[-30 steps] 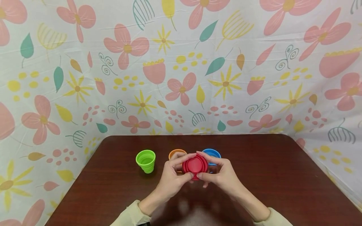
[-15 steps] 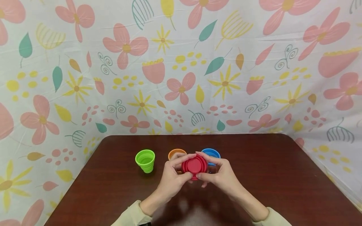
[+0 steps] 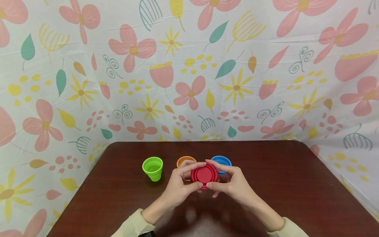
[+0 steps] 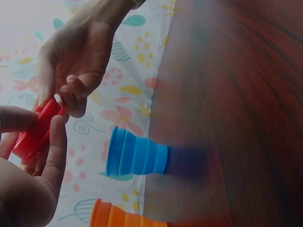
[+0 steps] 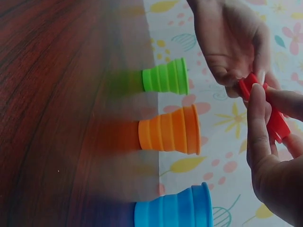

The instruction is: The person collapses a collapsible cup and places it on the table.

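A red collapsible cup (image 3: 204,174), folded down into a flat ringed disc, is held up above the table between both hands. My left hand (image 3: 177,184) pinches its left side, thumb on the near face and fingers along the rim. On its right side my right hand (image 3: 234,184) grips it the same way. In the left wrist view the red cup (image 4: 38,130) appears edge-on as a thin disc. Behind the hands stand an orange cup (image 3: 186,159) and a blue cup (image 3: 221,160), both unfolded and partly hidden in the head view.
An unfolded green cup (image 3: 152,168) stands upright to the left of the hands. All three standing cups form a row on the dark brown table (image 3: 281,184). A flower-patterned cloth (image 3: 189,65) hangs behind and beside the table.
Both hands keep their grip on the folded red cup in nearly the same place. The view shifts very slightly; the standing cups have not moved.
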Tool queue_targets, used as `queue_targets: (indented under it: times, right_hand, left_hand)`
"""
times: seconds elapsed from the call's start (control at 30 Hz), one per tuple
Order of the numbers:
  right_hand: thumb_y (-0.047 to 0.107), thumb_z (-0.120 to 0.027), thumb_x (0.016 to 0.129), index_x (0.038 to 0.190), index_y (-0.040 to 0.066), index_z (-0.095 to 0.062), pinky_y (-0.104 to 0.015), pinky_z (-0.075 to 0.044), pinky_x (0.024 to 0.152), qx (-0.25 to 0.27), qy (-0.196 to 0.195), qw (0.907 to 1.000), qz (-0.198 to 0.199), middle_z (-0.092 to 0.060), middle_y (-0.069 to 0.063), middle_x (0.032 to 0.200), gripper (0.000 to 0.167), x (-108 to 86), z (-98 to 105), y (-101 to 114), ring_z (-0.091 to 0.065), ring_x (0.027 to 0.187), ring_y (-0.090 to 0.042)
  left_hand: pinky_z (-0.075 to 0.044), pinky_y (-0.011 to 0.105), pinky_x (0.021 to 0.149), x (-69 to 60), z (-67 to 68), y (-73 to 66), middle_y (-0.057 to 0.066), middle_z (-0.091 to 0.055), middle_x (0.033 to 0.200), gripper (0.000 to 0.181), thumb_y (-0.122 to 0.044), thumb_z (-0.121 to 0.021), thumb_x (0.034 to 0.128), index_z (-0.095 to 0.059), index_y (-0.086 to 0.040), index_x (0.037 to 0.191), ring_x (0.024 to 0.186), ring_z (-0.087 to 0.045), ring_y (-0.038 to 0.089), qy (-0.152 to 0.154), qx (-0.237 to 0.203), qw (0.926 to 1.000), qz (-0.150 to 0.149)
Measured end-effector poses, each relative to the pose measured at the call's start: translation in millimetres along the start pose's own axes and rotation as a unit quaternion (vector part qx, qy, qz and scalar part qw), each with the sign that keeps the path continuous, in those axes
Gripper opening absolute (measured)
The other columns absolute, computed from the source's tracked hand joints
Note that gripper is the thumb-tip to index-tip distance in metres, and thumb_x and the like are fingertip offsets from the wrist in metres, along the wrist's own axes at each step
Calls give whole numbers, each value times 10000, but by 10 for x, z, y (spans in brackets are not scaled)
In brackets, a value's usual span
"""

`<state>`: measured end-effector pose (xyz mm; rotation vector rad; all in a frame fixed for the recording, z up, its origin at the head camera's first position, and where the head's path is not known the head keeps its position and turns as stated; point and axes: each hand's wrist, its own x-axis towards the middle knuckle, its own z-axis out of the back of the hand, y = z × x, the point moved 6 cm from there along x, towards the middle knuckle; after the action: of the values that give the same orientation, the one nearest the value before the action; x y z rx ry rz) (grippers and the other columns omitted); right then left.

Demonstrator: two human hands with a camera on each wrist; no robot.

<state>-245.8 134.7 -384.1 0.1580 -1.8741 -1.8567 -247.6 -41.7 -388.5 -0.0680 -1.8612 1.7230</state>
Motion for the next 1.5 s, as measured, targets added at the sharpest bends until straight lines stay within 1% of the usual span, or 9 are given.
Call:
queue_targets:
  times: [0.2,0.4,0.53,0.7,1.17,1.3,1.4,1.5]
  right_hand:
    - [-26,-800,899,1510,65,-579,-532,-629,619,-5,132,9999,-2,-617,-250,1343,656,2,12,-18,-731,827,-353]
    - [-19,-790,912,1515,47,-567,-544,-627,628,4,153,9999,-25,-636,-260,1296,646,-16,29,-33,-730,828,-363]
    - [-17,-782,921,1519,48,-561,-538,-629,635,29,168,9999,-9,-638,-265,1291,640,-22,30,-38,-730,817,-362]
    - [-17,-781,921,1523,47,-556,-533,-630,634,24,147,9999,31,-624,-265,1313,646,-23,33,-39,-730,815,-363]
    - [-22,-788,914,1533,48,-544,-545,-622,607,-61,92,9998,171,-616,-267,1316,669,-19,26,-35,-726,776,-349]
    - [-20,-791,911,1547,62,-530,-533,-625,612,-128,80,9997,168,-617,-264,1306,692,-20,23,-26,-728,756,-347]
    - [-21,-794,909,1547,54,-525,-528,-625,612,-160,79,9997,188,-620,-266,1297,696,-20,21,-18,-729,752,-341]
    - [-29,-792,908,1530,38,-540,-530,-623,600,-165,79,9995,249,-628,-268,1288,674,-22,21,-9,-727,760,-342]
  left_hand:
    - [-646,439,738,-8,17,5,186,-516,1330,610,80,-756,909,-603,-57,1483,956,-745,292,104,-51,9999,-5]
    - [-641,392,787,-15,27,9,161,-574,1374,686,49,-781,908,-551,-111,1535,926,-762,253,101,-18,9999,92]
    - [-635,396,813,-12,33,-4,155,-578,1354,681,38,-794,901,-571,-116,1526,959,-764,271,40,54,9999,105]
    - [-629,400,838,-2,40,-18,134,-586,1345,657,21,-799,902,-599,-135,1509,971,-762,286,-11,203,9998,32]
    - [-631,408,833,10,46,-31,128,-587,1347,640,12,-796,906,-611,-139,1500,952,-759,283,-18,285,9996,-78]
    - [-632,401,828,8,45,-29,127,-591,1341,634,9,-797,908,-611,-128,1499,946,-758,283,-22,293,9995,-75]
    - [-632,396,829,6,46,-25,134,-600,1335,637,8,-801,907,-604,-108,1501,945,-758,282,-11,289,9996,-54]
    - [-632,400,827,1,51,-11,156,-601,1338,676,17,-798,910,-563,-103,1532,947,-765,288,41,201,9998,17]
